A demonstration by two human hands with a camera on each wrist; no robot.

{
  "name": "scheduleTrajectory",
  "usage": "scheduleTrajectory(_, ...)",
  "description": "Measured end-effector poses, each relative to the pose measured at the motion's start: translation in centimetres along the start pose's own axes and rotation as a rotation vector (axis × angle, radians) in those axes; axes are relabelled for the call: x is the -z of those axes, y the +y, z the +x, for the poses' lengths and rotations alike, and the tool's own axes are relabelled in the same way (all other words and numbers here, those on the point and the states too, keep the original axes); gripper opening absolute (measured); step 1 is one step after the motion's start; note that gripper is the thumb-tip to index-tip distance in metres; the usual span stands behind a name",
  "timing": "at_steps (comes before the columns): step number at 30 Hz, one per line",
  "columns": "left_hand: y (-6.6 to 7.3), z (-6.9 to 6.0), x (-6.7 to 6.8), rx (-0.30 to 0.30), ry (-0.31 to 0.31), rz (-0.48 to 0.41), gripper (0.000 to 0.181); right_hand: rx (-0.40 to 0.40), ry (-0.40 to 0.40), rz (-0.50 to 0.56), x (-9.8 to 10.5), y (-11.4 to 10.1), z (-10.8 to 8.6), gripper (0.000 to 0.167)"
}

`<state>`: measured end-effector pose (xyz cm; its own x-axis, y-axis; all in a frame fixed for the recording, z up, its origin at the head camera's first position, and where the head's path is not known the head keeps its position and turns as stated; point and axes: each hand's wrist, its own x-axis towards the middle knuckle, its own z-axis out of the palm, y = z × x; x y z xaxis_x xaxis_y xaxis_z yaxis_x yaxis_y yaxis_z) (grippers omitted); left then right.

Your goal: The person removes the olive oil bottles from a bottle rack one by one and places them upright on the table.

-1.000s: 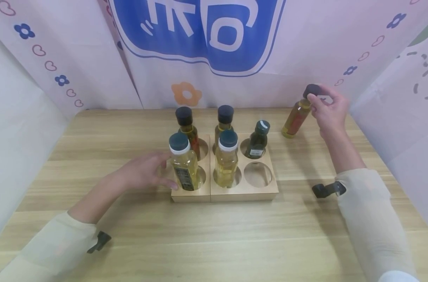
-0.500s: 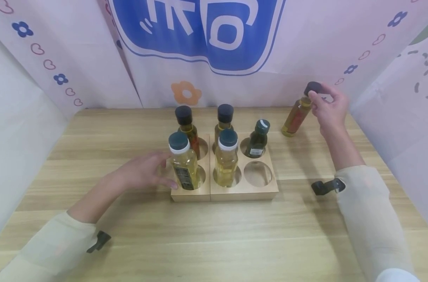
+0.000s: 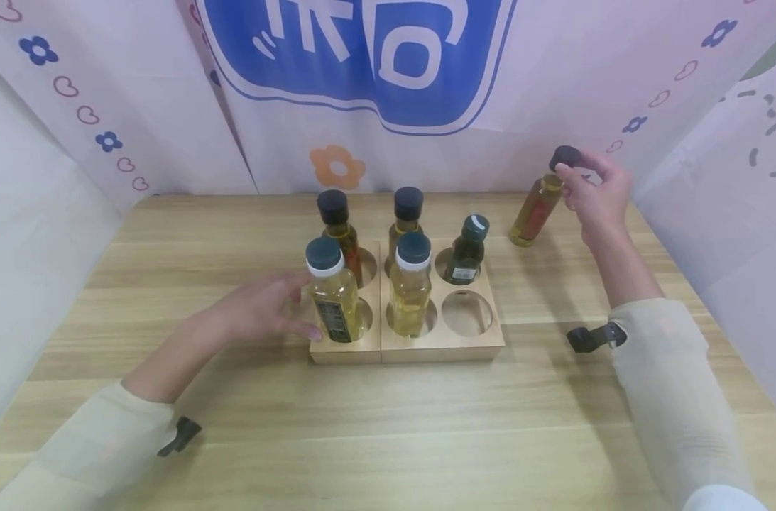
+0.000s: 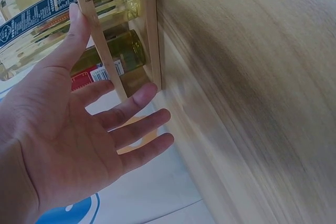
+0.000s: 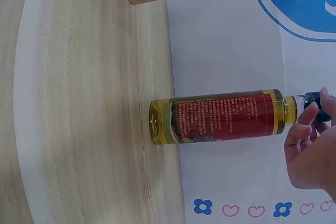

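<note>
My right hand (image 3: 598, 202) pinches the black cap of an oil bottle (image 3: 536, 213) with a red label. This bottle stands on the table at the back right; its label and yellow oil show in the right wrist view (image 5: 226, 116). At the left end of the wooden bottle rack (image 3: 439, 353) is my left hand (image 3: 263, 309), its fingers spread and relaxed and its thumb at the rack's edge. Nothing lies in that palm. Nearest to it, a pale oil bottle (image 3: 336, 312) with a dark green cap sits in the front left hole.
Another pale oil bottle (image 3: 410, 305) fills the front middle hole. Behind stand two black-capped bottles, left (image 3: 333, 207) and middle (image 3: 408, 204), and a small dark green bottle (image 3: 467, 255) at right. The front right hole (image 3: 467, 314) holds no bottle. A printed cloth (image 3: 490, 163) hangs behind the table.
</note>
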<state>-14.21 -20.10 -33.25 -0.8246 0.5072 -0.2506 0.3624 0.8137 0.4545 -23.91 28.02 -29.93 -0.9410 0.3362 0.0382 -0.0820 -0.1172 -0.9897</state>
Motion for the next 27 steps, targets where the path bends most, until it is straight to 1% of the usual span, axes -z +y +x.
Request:
scheduleTrajectory(2, 0.0, 0.0, 0.0, -0.005, -0.002, -0.005, 0.103, -0.003, -0.001, -0.022, 0.0, -0.1, -0.1, 0.044)
scheduleTrajectory(5, 0.0, 0.0, 0.0, -0.009, 0.0, -0.009, 0.102, -0.009, 0.0, -0.061, 0.0, -0.3, -0.4, 0.058)
scheduleTrajectory(8, 0.0, 0.0, 0.0, -0.011, -0.001, -0.01, 0.102, 0.007, 0.002, -0.109, 0.0, -0.5, -0.7, 0.069)
scheduleTrajectory(11, -0.1, 0.1, 0.0, -0.007, -0.004, -0.011, 0.104, 0.028, 0.015, -0.148, 0.0, -0.8, -1.1, 0.072)
scheduleTrajectory(14, 0.0, 0.1, 0.0, -0.012, -0.005, -0.016, 0.104, 0.058, 0.036, -0.166, 0.0, -1.1, -1.4, 0.073)
scheduleTrajectory(19, 0.0, 0.1, 0.1, -0.006, -0.008, -0.014, 0.105, 0.117, 0.063, -0.114, -0.2, -1.7, -2.1, 0.07)
scheduleTrajectory(21, 0.0, 0.1, 0.1, -0.002, -0.01, -0.013, 0.105, 0.165, 0.067, -0.075, -0.4, -1.9, -2.4, 0.066)
scheduleTrajectory(23, 0.1, 0.1, 0.1, 0.005, -0.012, -0.012, 0.106, 0.229, 0.064, -0.039, -0.7, -2.1, -2.8, 0.061)
scheduleTrajectory(26, 0.1, 0.0, 0.1, 0.004, -0.011, -0.013, 0.106, 0.335, 0.039, -0.012, -1.2, -2.2, -3.4, 0.052)
scheduleTrajectory(27, 0.1, 0.0, 0.1, 0.003, -0.009, -0.012, 0.106, 0.356, 0.024, -0.008, -1.3, -2.3, -3.6, 0.05)
